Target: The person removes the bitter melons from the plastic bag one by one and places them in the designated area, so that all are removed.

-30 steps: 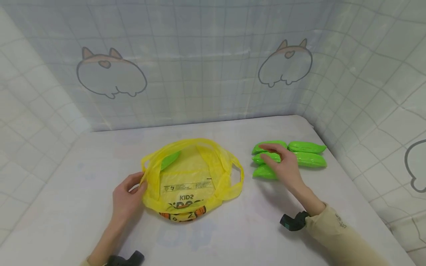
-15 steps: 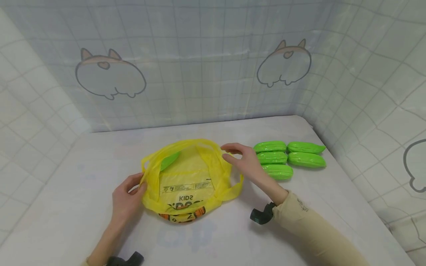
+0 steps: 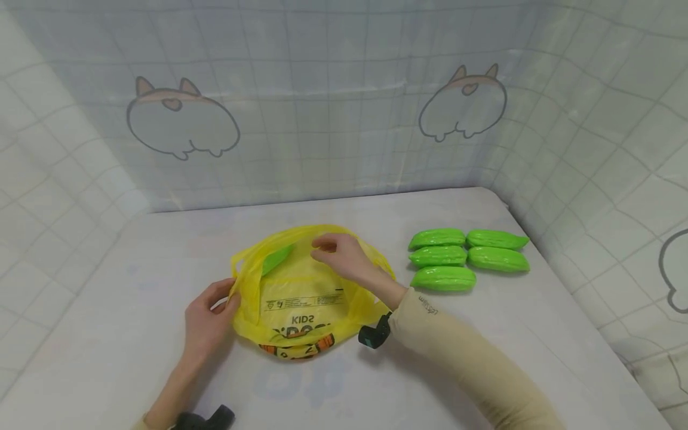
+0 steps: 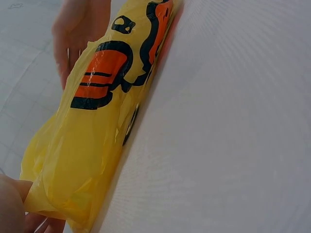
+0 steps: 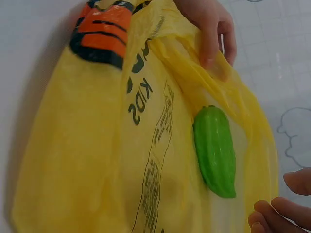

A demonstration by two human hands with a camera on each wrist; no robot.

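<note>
A yellow plastic bag (image 3: 301,307) lies with its mouth spread on the table. My left hand (image 3: 206,316) pinches the left rim of the bag between thumb and fingers. Inside the bag rests a glossy, ridged green gourd (image 5: 215,151), seen whole in the right wrist view and partly covered by the rim in the head view. Above the bag's mouth hovers my right hand (image 3: 344,258), its thumb and fingers apart with nothing visible between them. Several more green gourds (image 3: 443,279) lie grouped on the table to the right.
The white table (image 3: 161,251) ends at a tiled-pattern curtain (image 3: 322,149) at the back and similar sheets on both sides. A black wrist camera (image 3: 374,331) hangs under the right sleeve, close to the bag's right edge.
My right hand has swept left from the gourds on the right to above the bag, carrying nothing visible. The left hand keeps its hold on the rim, and the gourds stay put.
</note>
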